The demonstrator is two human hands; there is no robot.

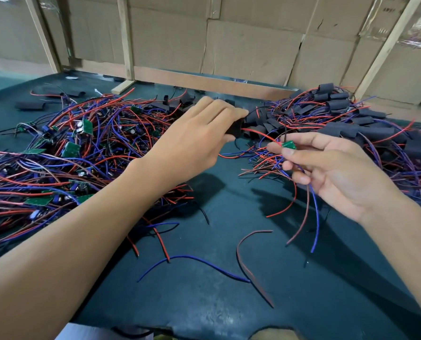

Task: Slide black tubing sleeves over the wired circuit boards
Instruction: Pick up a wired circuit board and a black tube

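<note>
A: What's the biggest thing, and where does everything sit against it?

B: The dark green counter [229,303]. Cardboard boxes [253,45] and wooden frames stand along its far edge.

A: And on the counter?

B: On its left side, a wide heap of bare boards [64,153], green circuit boards tangled in red, blue and brown wires. On its right side, a pile of sleeved boards [366,128] with black tubing already over them. At the counter's far middle, between those two, a small heap of loose sleeves [261,123]. Near the counter's front lie a stray blue wire [194,260] and a brown wire [248,263].

A: The hands?

B: The left hand [202,133] reaches across the counter's middle to the near edge of the loose sleeves, fingers curled, pinching one black sleeve [235,130] between thumb and fingers. The sleeve is blurred, so I cannot tell how its long axis runs.

A: And the right hand?

B: The right hand [327,168] hovers above the counter's right middle, palm up, fingers curled round a held board [288,145]. Only the small green end shows past the thumb and forefinger, pointing left and away toward the sleeve heap. Its long axis runs roughly left to right; its red, blue and brown wires hang from the hand toward the counter's front.
</note>
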